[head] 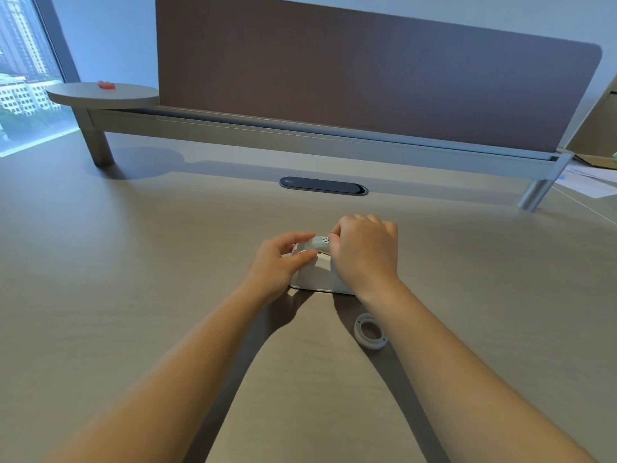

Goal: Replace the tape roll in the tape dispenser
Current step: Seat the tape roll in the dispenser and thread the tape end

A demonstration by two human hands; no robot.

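Note:
A white tape dispenser (pixel 315 277) stands on the desk in the middle of the view. My left hand (pixel 278 262) grips its left side, thumb lying across the top. My right hand (pixel 365 252) covers its right side, and the fingertips pinch a whitish tape roll (pixel 319 242) sitting at the top of the dispenser. Most of the dispenser's right end is hidden under that hand. A second, pale ring-shaped tape roll (pixel 370 331) lies flat on the desk, nearer to me, just left of my right forearm.
A dark oval cable port (pixel 323 186) is set in the desk (pixel 133 279) beyond the hands. Behind it stands a brown divider panel (pixel 367 78) on a raised rail. A round side shelf (pixel 103 95) at far left carries a small red object (pixel 106 84). Papers (pixel 587 180) lie far right.

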